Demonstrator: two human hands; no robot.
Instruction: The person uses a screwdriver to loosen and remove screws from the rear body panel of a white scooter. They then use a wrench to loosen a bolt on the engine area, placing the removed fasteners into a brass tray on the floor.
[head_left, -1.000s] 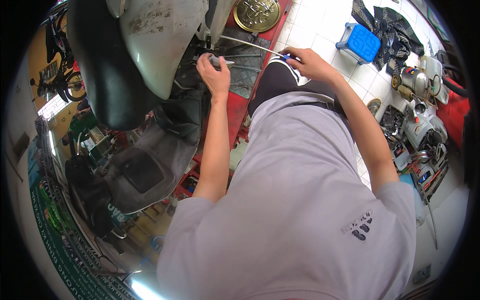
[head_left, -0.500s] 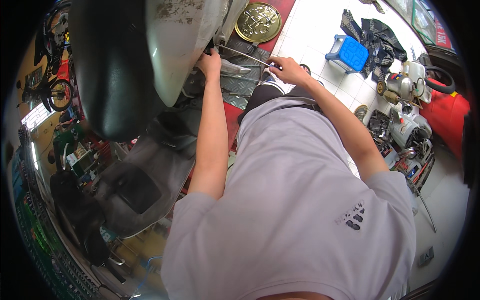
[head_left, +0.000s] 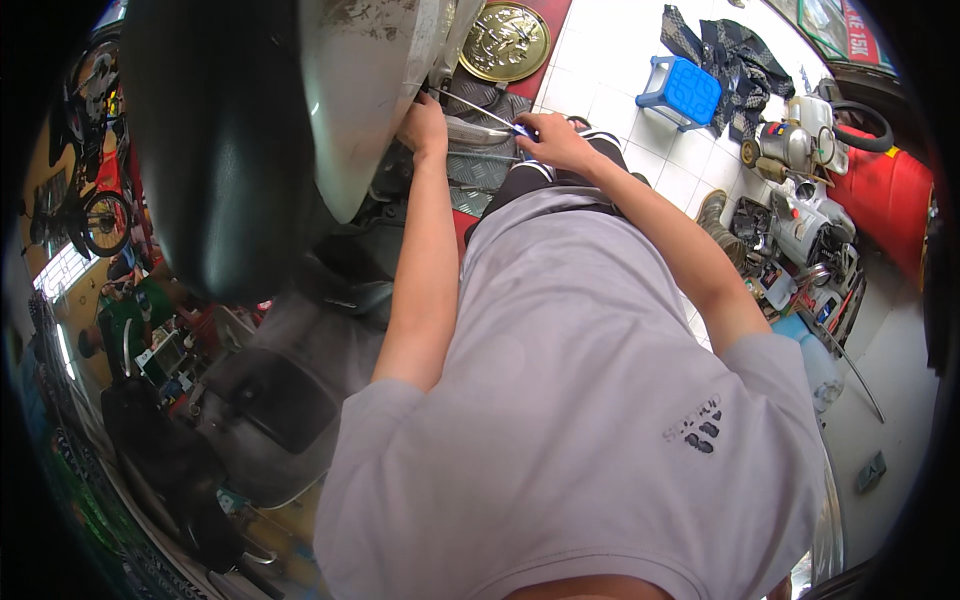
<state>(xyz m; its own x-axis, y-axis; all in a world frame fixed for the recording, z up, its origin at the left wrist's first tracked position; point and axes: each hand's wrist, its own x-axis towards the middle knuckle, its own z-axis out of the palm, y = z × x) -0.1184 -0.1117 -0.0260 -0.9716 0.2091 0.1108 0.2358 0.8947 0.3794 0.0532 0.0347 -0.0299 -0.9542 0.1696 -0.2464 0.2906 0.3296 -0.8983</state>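
Note:
My right hand is closed round the blue handle of a long screwdriver. The thin metal shaft slants up and left to the lower edge of a scooter's pale, dirt-smeared body panel. At that edge, close to the shaft's tip, my left hand is closed with its fingers curled. The panel partly hides the fingertips, and what they hold cannot be made out. Beside the panel is the scooter's black seat. A silver metal bar sits just below the shaft.
A ridged metal plate lies on the red platform, with a round gold emblem beyond. On the white tiles stand a blue stool and dark patterned cloth. Engine parts and a red tank are at right.
The view has shifted slightly, and things on the right sit a little further left. My right hand remains on the screwdriver, and my left hand stays at the panel's edge, its fingertips less visible.

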